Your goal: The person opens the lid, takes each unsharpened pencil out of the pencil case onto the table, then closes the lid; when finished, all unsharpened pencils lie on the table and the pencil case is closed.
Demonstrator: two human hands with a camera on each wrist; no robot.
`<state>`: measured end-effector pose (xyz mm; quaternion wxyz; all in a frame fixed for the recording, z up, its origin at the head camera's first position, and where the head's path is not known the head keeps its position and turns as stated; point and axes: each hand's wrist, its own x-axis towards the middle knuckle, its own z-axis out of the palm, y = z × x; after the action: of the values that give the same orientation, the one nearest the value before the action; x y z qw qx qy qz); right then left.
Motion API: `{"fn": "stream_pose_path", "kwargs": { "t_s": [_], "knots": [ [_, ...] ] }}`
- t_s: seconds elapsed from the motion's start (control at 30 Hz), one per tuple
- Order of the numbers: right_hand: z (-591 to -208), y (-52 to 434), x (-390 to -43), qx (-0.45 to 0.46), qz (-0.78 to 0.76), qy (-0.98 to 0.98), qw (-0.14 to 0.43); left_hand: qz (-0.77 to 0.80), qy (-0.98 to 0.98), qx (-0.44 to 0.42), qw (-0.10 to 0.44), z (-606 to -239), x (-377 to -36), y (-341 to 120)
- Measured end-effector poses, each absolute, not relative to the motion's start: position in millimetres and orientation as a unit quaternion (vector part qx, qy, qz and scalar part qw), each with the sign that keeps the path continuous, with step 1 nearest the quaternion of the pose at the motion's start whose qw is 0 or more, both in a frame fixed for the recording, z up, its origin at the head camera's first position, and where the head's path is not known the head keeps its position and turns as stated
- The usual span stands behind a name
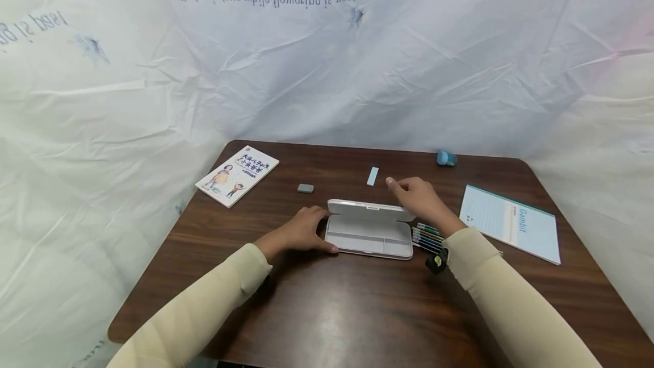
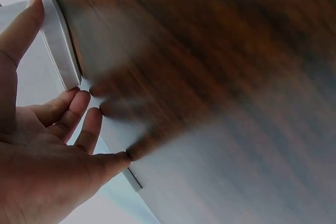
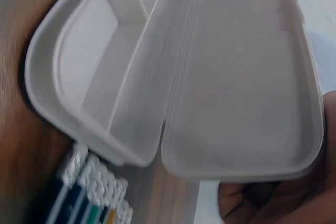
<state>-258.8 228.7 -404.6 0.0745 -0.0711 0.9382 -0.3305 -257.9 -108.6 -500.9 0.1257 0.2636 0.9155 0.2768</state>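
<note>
The brown wooden table [image 1: 317, 311] carries everything, and the white plastic pencil case [image 1: 369, 235] lies open near its middle, tray flat and lid [image 1: 370, 209] raised toward the far side. To open it well, the tray should stay pinned while the lid swings fully back. The left hand [image 1: 300, 231] rests on the table at the tray's left end, fingers together and lightly bent, tips touching the case edge in the left wrist view. The right hand [image 1: 420, 198] sits behind the lid's right end, fingers loosely curled on its back; I judge it steadies the lid rather than pinches it. A row of coloured pens [image 1: 428, 237] lies just beside the tray's right end, so the lid should go back gently without nudging them.
</note>
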Motion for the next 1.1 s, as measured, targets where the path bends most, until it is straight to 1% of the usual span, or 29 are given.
{"fn": "stream_pose_path", "kwargs": {
  "t_s": [0.1,0.2,0.33,0.43,0.5,0.6,0.77,0.93,1.1],
  "knots": [
    [-408.8,222.0,-253.1,-0.067,-0.314,0.943,0.086,0.269,0.916,0.266,0.137,-504.1,-262.9,-111.2],
    [-416.3,215.0,-246.3,-0.073,-0.294,0.95,0.076,0.246,0.917,0.28,0.14,-501.1,-270.0,-116.2],
    [-427.0,207.7,-240.5,-0.092,-0.258,0.961,0.046,0.238,0.922,0.265,0.152,-458.1,-266.6,-114.4],
    [-434.5,203.8,-241.1,-0.099,-0.219,0.97,0.034,0.261,0.928,0.228,0.139,-424.1,-258.7,-102.6],
    [-439.1,201.3,-243.2,-0.096,-0.194,0.976,0.034,0.267,0.932,0.215,0.116,-418.4,-257.9,-92.1],
    [-444.8,198.3,-247.6,-0.086,-0.17,0.981,0.046,0.221,0.945,0.218,0.101,-419.7,-256.7,-72.0],
    [-455.3,194.6,-253.0,-0.078,-0.158,0.982,0.065,0.129,0.958,0.216,0.139,-431.4,-251.2,-48.0],
    [-460.3,191.5,-254.1,-0.075,-0.159,0.982,0.072,0.124,0.959,0.197,0.161,-441.7,-246.5,-41.0],
    [-457.3,188.6,-253.9,-0.065,-0.157,0.981,0.096,0.124,0.962,0.186,0.157,-445.9,-245.1,-39.8]
  ]
}}
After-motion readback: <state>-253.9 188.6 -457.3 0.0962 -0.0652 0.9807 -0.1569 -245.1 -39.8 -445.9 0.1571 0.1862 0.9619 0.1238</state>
